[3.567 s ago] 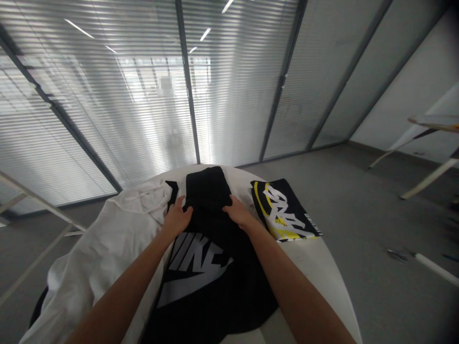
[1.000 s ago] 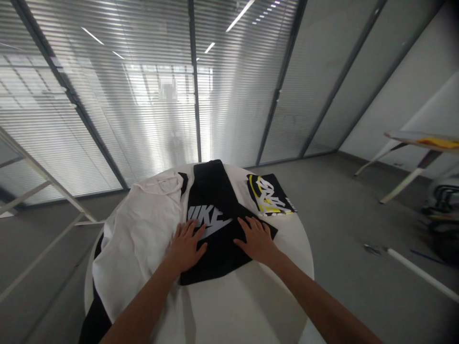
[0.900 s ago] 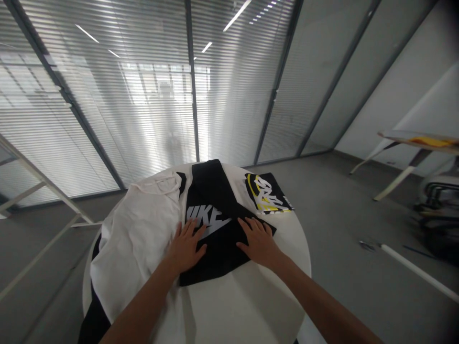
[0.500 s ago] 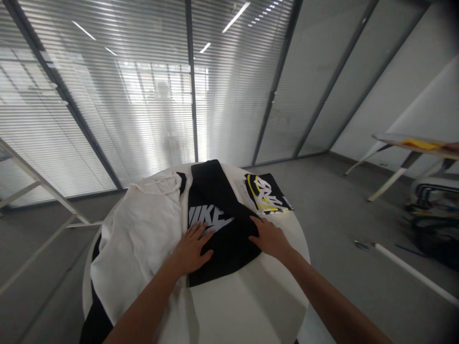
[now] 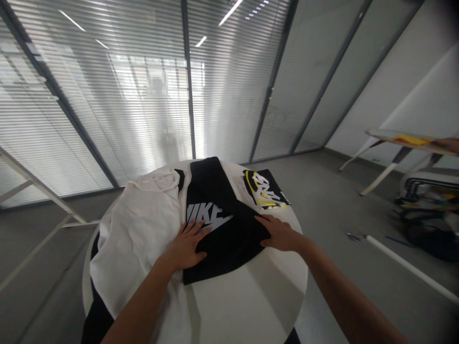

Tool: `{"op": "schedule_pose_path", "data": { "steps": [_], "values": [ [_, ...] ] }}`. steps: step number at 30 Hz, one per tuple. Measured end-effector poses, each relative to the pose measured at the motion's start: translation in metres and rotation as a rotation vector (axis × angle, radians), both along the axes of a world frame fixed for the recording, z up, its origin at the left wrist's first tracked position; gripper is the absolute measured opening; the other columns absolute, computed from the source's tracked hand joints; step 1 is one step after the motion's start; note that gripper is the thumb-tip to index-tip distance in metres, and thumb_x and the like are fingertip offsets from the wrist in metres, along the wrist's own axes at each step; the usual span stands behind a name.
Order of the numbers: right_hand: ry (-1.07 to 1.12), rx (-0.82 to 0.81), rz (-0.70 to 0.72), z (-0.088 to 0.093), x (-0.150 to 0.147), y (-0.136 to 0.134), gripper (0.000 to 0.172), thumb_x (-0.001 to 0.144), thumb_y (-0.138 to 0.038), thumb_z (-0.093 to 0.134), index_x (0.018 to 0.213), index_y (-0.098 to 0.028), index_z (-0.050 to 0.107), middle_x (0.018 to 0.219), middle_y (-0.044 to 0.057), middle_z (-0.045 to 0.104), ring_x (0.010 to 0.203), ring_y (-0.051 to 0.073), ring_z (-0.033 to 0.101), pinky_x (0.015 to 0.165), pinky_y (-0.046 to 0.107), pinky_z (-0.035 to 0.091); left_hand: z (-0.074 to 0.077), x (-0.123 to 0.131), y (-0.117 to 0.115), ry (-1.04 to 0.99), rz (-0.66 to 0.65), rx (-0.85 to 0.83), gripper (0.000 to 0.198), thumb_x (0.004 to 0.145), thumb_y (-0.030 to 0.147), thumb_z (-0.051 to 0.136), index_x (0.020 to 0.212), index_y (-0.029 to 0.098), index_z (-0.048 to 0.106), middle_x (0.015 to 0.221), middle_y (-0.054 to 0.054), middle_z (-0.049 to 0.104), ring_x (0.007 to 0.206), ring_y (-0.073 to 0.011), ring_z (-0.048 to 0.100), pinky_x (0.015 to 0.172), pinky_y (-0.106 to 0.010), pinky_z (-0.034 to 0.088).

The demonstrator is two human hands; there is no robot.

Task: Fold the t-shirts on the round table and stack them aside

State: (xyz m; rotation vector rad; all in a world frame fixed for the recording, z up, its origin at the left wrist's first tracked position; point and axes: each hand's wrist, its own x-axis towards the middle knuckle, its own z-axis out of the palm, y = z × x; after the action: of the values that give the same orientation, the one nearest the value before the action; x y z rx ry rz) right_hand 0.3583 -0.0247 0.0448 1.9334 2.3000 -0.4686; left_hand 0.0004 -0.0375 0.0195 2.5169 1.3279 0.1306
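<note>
A sweatshirt with a white left part (image 5: 139, 229) and a black part (image 5: 225, 239) bearing grey NIKE lettering lies on the round white table (image 5: 244, 301). I cannot tell whether the two colours are one garment. My left hand (image 5: 184, 246) rests flat over the lower left of the lettering, fingers spread. At the black cloth's right edge is my right hand (image 5: 281, 234), its fingers stretched over the fabric and the thumb apart. Beyond it sits a folded black cloth with yellow and white print (image 5: 265, 188), touched by neither hand.
Glass partitions with blinds (image 5: 225, 95) stand behind the table. A white metal frame (image 5: 46, 188) is at the left. Another table (image 5: 383, 136) with yellow cloth stands at the right, near a white pole (image 5: 405, 265) and dark items (image 5: 430, 234) on the floor.
My right hand has moved slightly right, and the black cloth's right edge has shifted outward with it. My left hand has slid a little left and stays flat. The view has shifted slightly.
</note>
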Motion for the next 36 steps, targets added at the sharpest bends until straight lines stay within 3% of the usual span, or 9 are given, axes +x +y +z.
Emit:
{"op": "schedule_pose_path", "data": {
  "steps": [6, 11, 14, 18, 24, 28, 31, 33, 36],
  "values": [
    [0.124, 0.161, 0.063, -0.012, 0.024, 0.008, 0.06, 0.085, -0.029, 0.054, 0.144, -0.02, 0.044, 0.144, 0.013, 0.044, 0.127, 0.027, 0.045, 0.105, 0.04, 0.034, -0.002, 0.001, 0.002, -0.012, 0.006, 0.016, 0.079, 0.078, 0.038, 0.065, 0.15, 0.035, 0.032, 0.16, -0.002, 0.022, 0.148, -0.0303, 0.014, 0.118, -0.054, 0.015],
    [0.129, 0.286, 0.058, -0.007, 0.021, 0.009, 0.031, 0.092, -0.03, 0.045, 0.112, -0.02, 0.067, 0.118, 0.01, 0.061, 0.107, 0.022, 0.056, 0.096, 0.035, 0.04, 0.003, 0.006, -0.003, -0.035, -0.003, 0.117, 0.066, 0.08, 0.028, 0.06, 0.144, 0.029, 0.044, 0.154, -0.005, 0.037, 0.145, -0.0293, 0.025, 0.119, -0.055, 0.014],
    [0.25, 0.392, 0.026, -0.001, 0.019, 0.01, 0.029, 0.092, -0.033, 0.044, 0.098, -0.019, 0.068, 0.108, 0.01, 0.064, 0.103, 0.023, 0.057, 0.094, 0.036, 0.042, 0.007, 0.019, -0.013, -0.119, -0.079, 0.181, 0.053, 0.086, 0.019, 0.048, 0.139, 0.026, 0.051, 0.145, -0.006, 0.049, 0.138, -0.0243, 0.038, 0.119, -0.051, 0.02],
    [0.494, 0.418, -0.123, 0.018, 0.017, 0.011, 0.029, 0.092, -0.041, 0.041, 0.097, -0.021, 0.062, 0.095, 0.006, 0.066, 0.091, 0.022, 0.06, 0.085, 0.035, 0.046, 0.004, 0.039, -0.025, -0.198, -0.184, 0.132, 0.051, 0.092, 0.03, 0.046, 0.143, 0.028, 0.046, 0.148, -0.007, 0.045, 0.137, -0.0226, 0.039, 0.115, -0.044, 0.033],
    [0.632, 0.471, -0.229, 0.044, 0.013, 0.019, 0.031, 0.091, -0.046, 0.041, 0.099, -0.02, 0.057, 0.09, 0.006, 0.064, 0.075, 0.019, 0.059, 0.068, 0.032, 0.048, -0.002, 0.04, -0.029, -0.136, -0.213, 0.078, 0.058, 0.086, 0.036, 0.056, 0.143, 0.03, 0.046, 0.153, -0.008, 0.037, 0.143, -0.0285, 0.028, 0.116, -0.05, 0.027],
    [0.652, 0.522, -0.267, 0.051, 0.009, 0.028, 0.034, 0.089, -0.047, 0.042, 0.098, -0.019, 0.059, 0.089, 0.006, 0.064, 0.079, 0.019, 0.06, 0.071, 0.031, 0.047, 0.011, 0.049, -0.036, -0.111, -0.16, 0.117, 0.046, 0.085, 0.031, 0.055, 0.131, 0.028, 0.057, 0.142, -0.008, 0.049, 0.135, -0.0289, 0.039, 0.113, -0.05, 0.029],
    [0.637, 0.543, -0.243, 0.054, 0.003, 0.034, 0.031, 0.088, -0.044, 0.043, 0.094, -0.019, 0.061, 0.09, 0.005, 0.065, 0.085, 0.019, 0.06, 0.08, 0.032, 0.046, 0.022, 0.077, -0.043, -0.093, -0.149, 0.166, 0.038, 0.088, 0.028, 0.049, 0.124, 0.025, 0.061, 0.127, -0.009, 0.058, 0.12, -0.0276, 0.049, 0.106, -0.048, 0.035],
    [0.653, 0.555, -0.236, 0.056, 0.0, 0.038, 0.03, 0.088, -0.043, 0.044, 0.094, -0.019, 0.061, 0.09, 0.005, 0.065, 0.086, 0.019, 0.06, 0.082, 0.033, 0.045, 0.025, 0.101, -0.045, -0.092, -0.196, 0.174, 0.042, 0.091, 0.037, 0.046, 0.129, 0.022, 0.058, 0.121, -0.01, 0.061, 0.113, -0.0283, 0.052, 0.101, -0.048, 0.038],
    [0.709, 0.561, -0.276, 0.056, -0.002, 0.044, 0.031, 0.087, -0.043, 0.044, 0.096, -0.019, 0.061, 0.086, 0.004, 0.064, 0.084, 0.02, 0.059, 0.079, 0.033, 0.046, 0.02, 0.135, -0.042, -0.094, -0.233, 0.173, 0.056, 0.09, 0.045, 0.048, 0.137, 0.017, 0.05, 0.132, -0.014, 0.056, 0.119, -0.0324, 0.048, 0.1, -0.051, 0.038]
  ]
}}
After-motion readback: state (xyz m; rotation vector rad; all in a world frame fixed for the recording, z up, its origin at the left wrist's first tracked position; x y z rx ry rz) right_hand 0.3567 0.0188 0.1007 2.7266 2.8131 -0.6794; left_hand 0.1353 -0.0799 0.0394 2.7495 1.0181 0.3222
